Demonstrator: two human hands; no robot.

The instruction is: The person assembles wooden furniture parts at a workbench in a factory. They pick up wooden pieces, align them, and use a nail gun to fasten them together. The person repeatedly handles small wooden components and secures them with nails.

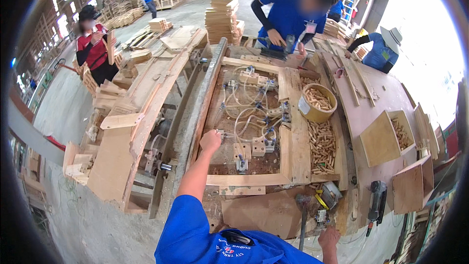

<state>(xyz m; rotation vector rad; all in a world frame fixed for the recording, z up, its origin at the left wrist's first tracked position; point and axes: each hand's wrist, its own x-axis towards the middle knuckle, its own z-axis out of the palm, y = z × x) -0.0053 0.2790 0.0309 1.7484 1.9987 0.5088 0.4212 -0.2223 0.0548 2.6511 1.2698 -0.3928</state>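
Note:
My left hand (210, 142) is closed at the left side of a wooden frame (244, 180), beside a small metal fitting (221, 134); its fingers hide whatever they grip. Inside the frame, several pneumatic cylinders (242, 165) and wooden blocks (258, 147) are linked by clear tubes (238, 127). Low on the right, my right hand (329, 238) is curled just below a small metal valve (321, 216); what lies in its fingers cannot be made out. A hammer (303, 220) lies left of it, and a grey metal piece with a yellow strip (331, 193) lies above.
Wooden dowels (322, 149) fill a trough right of the frame, below a round tub (310, 109) of more dowels. A nail gun (376, 203) and open wooden boxes (376, 142) are farther right. Across the bench, a co-worker (288, 19) handles a dark tool (274, 54).

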